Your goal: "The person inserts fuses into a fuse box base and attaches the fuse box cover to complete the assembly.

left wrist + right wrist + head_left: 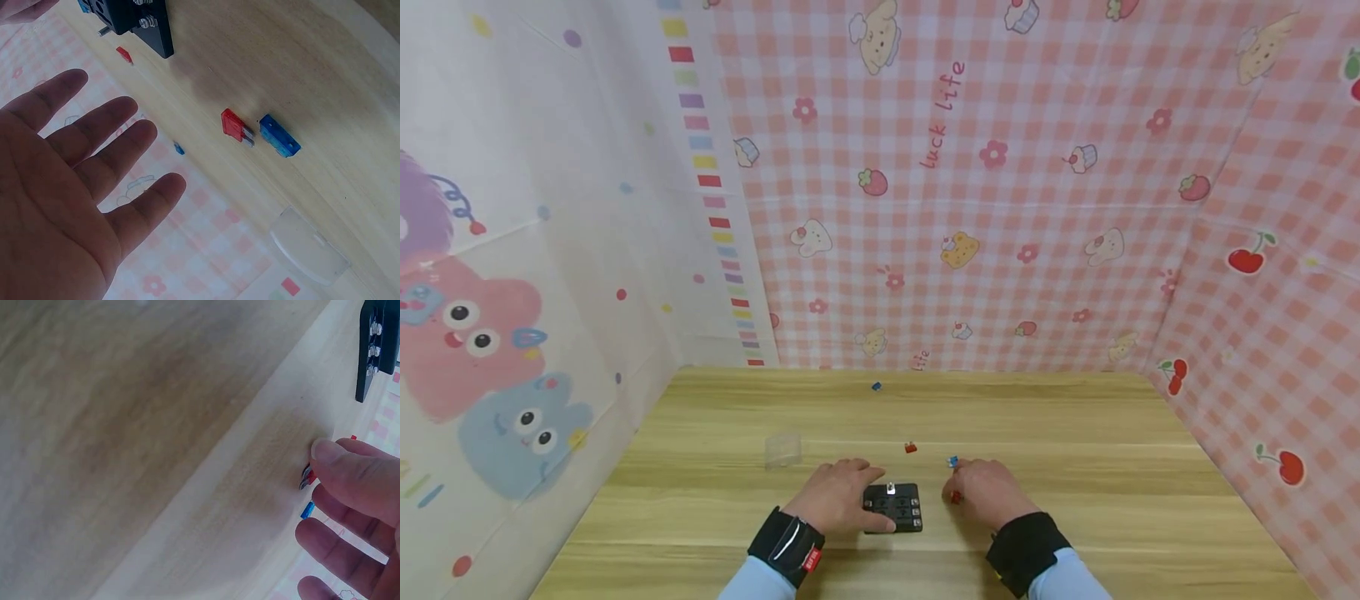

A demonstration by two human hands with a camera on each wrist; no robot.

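My left hand [838, 500] lies with loosely extended fingers beside a black fuse block [902, 508] with metal screws, its thumb overlapping the near edge. In the left wrist view its fingers [134, 147] are spread and hold nothing. My right hand [996, 492], to the right of the block, pinches a red blade fuse [312, 479] with the thumb and fingers; metal prongs stick out. A blue blade fuse [952, 461] lies just beyond its fingertips. Another red fuse [234, 125] and blue fuse [279, 135] lie near my left hand, hidden from the head view.
A clear plastic cover [783, 450] lies left of the left hand. One more red fuse [911, 447] sits beyond the block, and a further blue fuse [876, 386] near the back edge. Patterned cloth [955, 200] hangs behind the wooden table [1037, 408] and at its sides.
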